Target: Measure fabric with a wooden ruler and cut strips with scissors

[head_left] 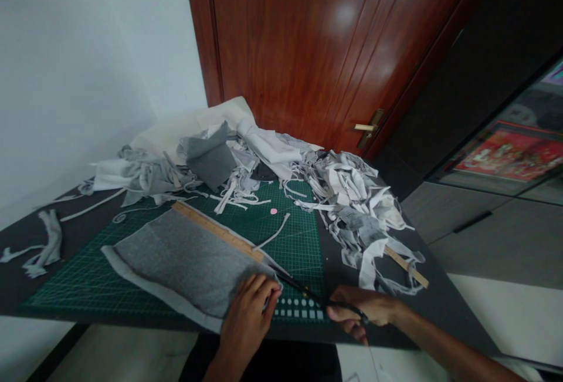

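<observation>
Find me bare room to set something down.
Green mat, two patches: left of the grey fabric, short of the far-left scraps; and between the thin strip and the right-hand scrap heap. Crowded: the rear, under the scrap pile; front middle, with the left hand on the fabric and the right hand holding scissors.

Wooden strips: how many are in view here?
2. One wooden strip lies on the grey cloth; another wooden strip lies among the fabric scraps on the right. More may be hidden under the fabric scraps.
</observation>
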Demonstrator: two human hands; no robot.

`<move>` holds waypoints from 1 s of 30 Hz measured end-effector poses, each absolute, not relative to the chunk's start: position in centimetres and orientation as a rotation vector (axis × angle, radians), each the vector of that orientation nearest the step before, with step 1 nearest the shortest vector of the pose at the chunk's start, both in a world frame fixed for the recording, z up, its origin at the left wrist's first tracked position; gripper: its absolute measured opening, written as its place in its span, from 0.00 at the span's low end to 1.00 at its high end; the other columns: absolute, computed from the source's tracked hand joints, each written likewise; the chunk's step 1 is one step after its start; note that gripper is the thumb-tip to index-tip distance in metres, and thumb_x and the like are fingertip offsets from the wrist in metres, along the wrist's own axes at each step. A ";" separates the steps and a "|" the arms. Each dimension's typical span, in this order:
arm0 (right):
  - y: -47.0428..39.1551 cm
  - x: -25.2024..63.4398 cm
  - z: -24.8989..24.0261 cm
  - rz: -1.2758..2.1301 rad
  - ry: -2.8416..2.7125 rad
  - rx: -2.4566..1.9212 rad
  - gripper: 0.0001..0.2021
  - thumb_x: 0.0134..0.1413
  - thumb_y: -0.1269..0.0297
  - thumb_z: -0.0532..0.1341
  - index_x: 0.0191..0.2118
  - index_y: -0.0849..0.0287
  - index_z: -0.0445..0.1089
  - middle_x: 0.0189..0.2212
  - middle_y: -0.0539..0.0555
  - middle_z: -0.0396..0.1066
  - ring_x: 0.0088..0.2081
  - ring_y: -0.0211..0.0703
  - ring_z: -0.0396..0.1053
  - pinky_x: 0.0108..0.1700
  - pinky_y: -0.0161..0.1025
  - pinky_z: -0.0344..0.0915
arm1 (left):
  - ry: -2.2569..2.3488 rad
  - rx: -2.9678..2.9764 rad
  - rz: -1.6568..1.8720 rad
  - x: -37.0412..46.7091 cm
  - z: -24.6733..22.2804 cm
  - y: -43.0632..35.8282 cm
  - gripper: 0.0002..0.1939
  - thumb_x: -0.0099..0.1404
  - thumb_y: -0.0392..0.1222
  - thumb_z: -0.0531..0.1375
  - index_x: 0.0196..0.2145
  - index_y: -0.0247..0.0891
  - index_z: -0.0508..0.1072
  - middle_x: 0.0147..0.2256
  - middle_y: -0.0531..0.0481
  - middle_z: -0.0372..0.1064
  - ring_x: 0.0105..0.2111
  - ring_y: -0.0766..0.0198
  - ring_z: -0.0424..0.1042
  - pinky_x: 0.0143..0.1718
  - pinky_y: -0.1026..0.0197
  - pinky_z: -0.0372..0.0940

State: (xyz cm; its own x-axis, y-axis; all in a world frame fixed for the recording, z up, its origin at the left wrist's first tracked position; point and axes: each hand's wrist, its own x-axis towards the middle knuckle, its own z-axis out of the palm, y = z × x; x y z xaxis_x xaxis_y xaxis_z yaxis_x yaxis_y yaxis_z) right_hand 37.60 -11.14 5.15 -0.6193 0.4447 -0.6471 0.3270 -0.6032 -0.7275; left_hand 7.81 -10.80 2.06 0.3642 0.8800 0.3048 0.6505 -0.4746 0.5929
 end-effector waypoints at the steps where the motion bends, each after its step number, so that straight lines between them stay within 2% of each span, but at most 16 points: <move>1: -11.1 37.6 5.2 2.408 -1.358 -1.337 0.37 0.35 0.28 0.73 0.22 0.59 0.58 0.16 0.40 0.58 0.15 0.26 0.58 0.17 0.28 0.69 | 1.330 2.259 0.856 7.8 2.0 -10.8 0.07 0.75 0.39 0.58 0.39 0.44 0.75 0.38 0.52 0.73 0.42 0.56 0.73 0.45 0.54 0.66; 13: -10.5 36.0 6.5 2.401 -1.349 -1.418 0.40 0.28 0.25 0.73 0.24 0.57 0.57 0.16 0.39 0.56 0.16 0.24 0.54 0.16 0.26 0.64 | 1.255 2.319 0.914 7.7 2.2 -11.1 0.07 0.75 0.39 0.58 0.40 0.45 0.76 0.38 0.53 0.74 0.41 0.58 0.75 0.45 0.56 0.69; 19: -10.2 35.7 6.7 2.404 -1.363 -1.355 0.39 0.33 0.26 0.72 0.23 0.57 0.56 0.16 0.39 0.56 0.16 0.25 0.54 0.16 0.26 0.62 | 1.260 2.336 0.901 7.6 2.2 -11.1 0.08 0.76 0.39 0.57 0.41 0.45 0.76 0.39 0.52 0.74 0.41 0.59 0.75 0.45 0.57 0.69; 30: -10.1 35.9 6.2 2.404 -1.333 -1.355 0.39 0.34 0.26 0.72 0.23 0.57 0.55 0.16 0.39 0.55 0.15 0.25 0.54 0.16 0.26 0.59 | 1.282 2.316 0.904 7.6 2.0 -11.3 0.11 0.78 0.43 0.54 0.41 0.46 0.76 0.40 0.51 0.74 0.42 0.59 0.76 0.46 0.57 0.70</move>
